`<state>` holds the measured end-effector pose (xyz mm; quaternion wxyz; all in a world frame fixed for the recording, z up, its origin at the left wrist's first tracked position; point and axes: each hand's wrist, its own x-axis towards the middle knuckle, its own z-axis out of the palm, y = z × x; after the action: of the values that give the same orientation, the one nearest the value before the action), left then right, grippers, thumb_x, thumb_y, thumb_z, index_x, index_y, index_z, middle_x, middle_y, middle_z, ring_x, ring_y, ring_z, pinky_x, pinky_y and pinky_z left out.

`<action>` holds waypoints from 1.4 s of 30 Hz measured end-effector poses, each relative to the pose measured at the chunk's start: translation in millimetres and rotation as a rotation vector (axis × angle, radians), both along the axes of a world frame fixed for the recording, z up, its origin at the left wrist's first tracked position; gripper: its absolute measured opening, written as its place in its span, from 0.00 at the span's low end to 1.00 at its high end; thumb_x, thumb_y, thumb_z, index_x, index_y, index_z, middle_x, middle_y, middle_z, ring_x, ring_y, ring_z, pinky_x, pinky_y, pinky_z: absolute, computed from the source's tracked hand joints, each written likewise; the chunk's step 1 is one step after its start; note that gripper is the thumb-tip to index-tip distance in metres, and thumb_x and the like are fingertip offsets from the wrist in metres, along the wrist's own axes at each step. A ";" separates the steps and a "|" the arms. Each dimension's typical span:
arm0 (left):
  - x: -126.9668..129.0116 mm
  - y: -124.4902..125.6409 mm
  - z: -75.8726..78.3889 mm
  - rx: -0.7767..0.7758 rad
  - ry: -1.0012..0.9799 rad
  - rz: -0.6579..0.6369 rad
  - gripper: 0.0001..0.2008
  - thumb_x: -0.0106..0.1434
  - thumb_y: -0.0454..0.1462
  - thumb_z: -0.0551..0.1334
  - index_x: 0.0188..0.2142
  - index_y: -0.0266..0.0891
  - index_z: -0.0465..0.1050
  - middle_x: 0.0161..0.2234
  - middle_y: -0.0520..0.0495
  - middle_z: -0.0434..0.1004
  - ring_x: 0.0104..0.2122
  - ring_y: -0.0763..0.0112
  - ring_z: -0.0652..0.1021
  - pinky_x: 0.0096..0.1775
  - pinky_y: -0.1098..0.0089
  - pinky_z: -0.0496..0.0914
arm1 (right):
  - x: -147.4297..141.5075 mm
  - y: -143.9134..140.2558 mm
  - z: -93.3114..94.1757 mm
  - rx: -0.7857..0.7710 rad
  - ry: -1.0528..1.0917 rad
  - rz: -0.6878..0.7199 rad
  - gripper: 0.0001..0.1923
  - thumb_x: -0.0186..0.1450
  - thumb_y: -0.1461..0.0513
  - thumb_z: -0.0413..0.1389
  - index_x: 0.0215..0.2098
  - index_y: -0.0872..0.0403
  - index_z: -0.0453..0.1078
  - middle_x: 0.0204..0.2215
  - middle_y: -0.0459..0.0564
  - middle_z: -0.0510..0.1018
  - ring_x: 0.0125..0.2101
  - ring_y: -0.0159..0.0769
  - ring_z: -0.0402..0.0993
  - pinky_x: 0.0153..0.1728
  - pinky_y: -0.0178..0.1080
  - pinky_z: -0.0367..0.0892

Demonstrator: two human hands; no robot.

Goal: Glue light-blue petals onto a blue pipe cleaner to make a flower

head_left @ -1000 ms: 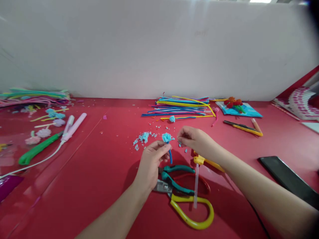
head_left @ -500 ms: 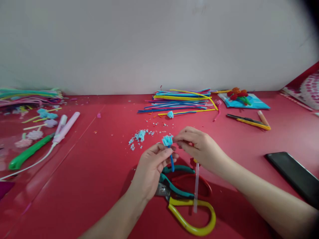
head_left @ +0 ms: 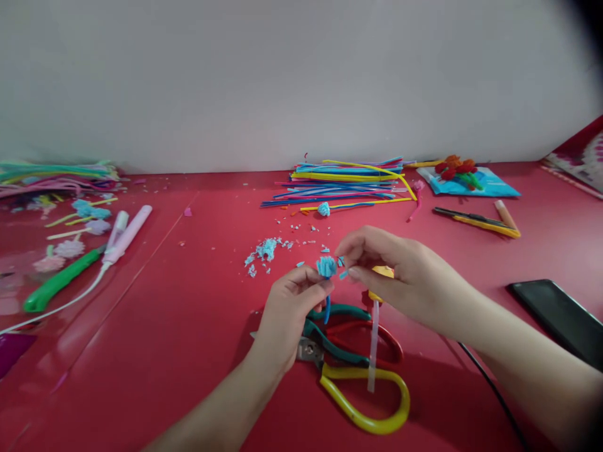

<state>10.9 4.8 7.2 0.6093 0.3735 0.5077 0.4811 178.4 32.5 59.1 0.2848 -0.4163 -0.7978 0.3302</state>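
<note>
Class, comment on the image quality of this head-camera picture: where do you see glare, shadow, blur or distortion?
Head view: pale glare streaks on the glossy red table at left; soft shadows under the left hand and right hand; dark vignette in the top-right corner; wide-angle stretching and softness at the edges, blurring the pipe-cleaner pile; the blue pompom is fairly sharp.

No writing, label, brand, number or sign can be read anywhere in the view. The blue packet (head_left: pixel 490 182) near the far right edge of the red table (head_left: pixel 188 326) shows no legible print (too small and blurred to tell whether it bears any). The dark phone (head_left: pixel 560 320) at the right edge has a blank screen. The tools' handles near the front edge show no marks.
</note>
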 end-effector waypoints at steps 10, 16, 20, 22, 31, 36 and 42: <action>0.7 -1.0 0.2 0.064 0.134 -0.025 0.08 0.51 0.34 0.62 0.19 0.38 0.65 0.16 0.56 0.60 0.18 0.79 0.61 0.22 0.76 0.55 | -6.7 -6.5 -4.0 0.268 -0.156 -0.022 0.15 0.57 0.72 0.49 0.39 0.51 0.63 0.28 0.44 0.72 0.31 0.32 0.68 0.29 0.32 0.62; 1.2 -1.8 3.1 0.089 0.176 0.006 0.09 0.49 0.34 0.63 0.18 0.38 0.63 0.17 0.57 0.59 0.19 0.79 0.60 0.21 0.76 0.55 | -7.7 -8.0 -5.9 0.341 -0.208 -0.002 0.16 0.58 0.73 0.48 0.42 0.53 0.63 0.30 0.46 0.72 0.33 0.34 0.66 0.30 0.33 0.61; 2.8 -3.5 4.5 0.112 0.197 0.019 0.10 0.49 0.34 0.64 0.19 0.38 0.63 0.19 0.57 0.58 0.20 0.78 0.60 0.22 0.76 0.55 | -9.0 -10.9 -5.9 0.404 -0.305 0.001 0.16 0.60 0.73 0.47 0.44 0.54 0.62 0.29 0.48 0.71 0.32 0.36 0.64 0.29 0.35 0.60; 2.8 -3.9 3.8 0.118 0.194 0.007 0.10 0.50 0.34 0.63 0.19 0.38 0.62 0.19 0.57 0.57 0.20 0.78 0.59 0.23 0.76 0.55 | -10.4 -12.6 -5.9 0.454 -0.348 0.015 0.15 0.61 0.73 0.46 0.45 0.55 0.63 0.30 0.49 0.71 0.32 0.37 0.63 0.30 0.36 0.59; -1.0 -2.7 -3.0 0.024 0.042 -0.040 0.06 0.50 0.34 0.63 0.21 0.37 0.67 0.18 0.56 0.61 0.19 0.79 0.60 0.23 0.76 0.56 | -10.8 -9.8 -9.0 0.617 -0.378 0.134 0.08 0.65 0.69 0.45 0.34 0.55 0.64 0.34 0.52 0.72 0.31 0.37 0.59 0.33 0.40 0.56; -3.0 -2.8 -6.9 -0.011 -0.074 -0.072 0.07 0.51 0.34 0.63 0.21 0.37 0.67 0.18 0.56 0.60 0.20 0.79 0.60 0.24 0.76 0.56 | -10.7 -8.3 -9.0 0.679 -0.399 0.177 0.08 0.66 0.68 0.45 0.37 0.57 0.65 0.30 0.50 0.71 0.30 0.37 0.58 0.33 0.40 0.54; -4.4 -2.6 -8.0 -0.002 -0.111 -0.088 0.06 0.52 0.33 0.63 0.21 0.37 0.67 0.17 0.56 0.60 0.20 0.78 0.61 0.24 0.76 0.56 | -12.1 -8.0 -11.4 0.697 -0.381 0.167 0.08 0.66 0.68 0.45 0.38 0.58 0.66 0.31 0.51 0.72 0.31 0.37 0.59 0.33 0.40 0.55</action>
<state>6.5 2.2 -0.9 0.6574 0.3676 0.4567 0.4735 166.2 24.5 47.7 0.2279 -0.2822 -0.9316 -0.0212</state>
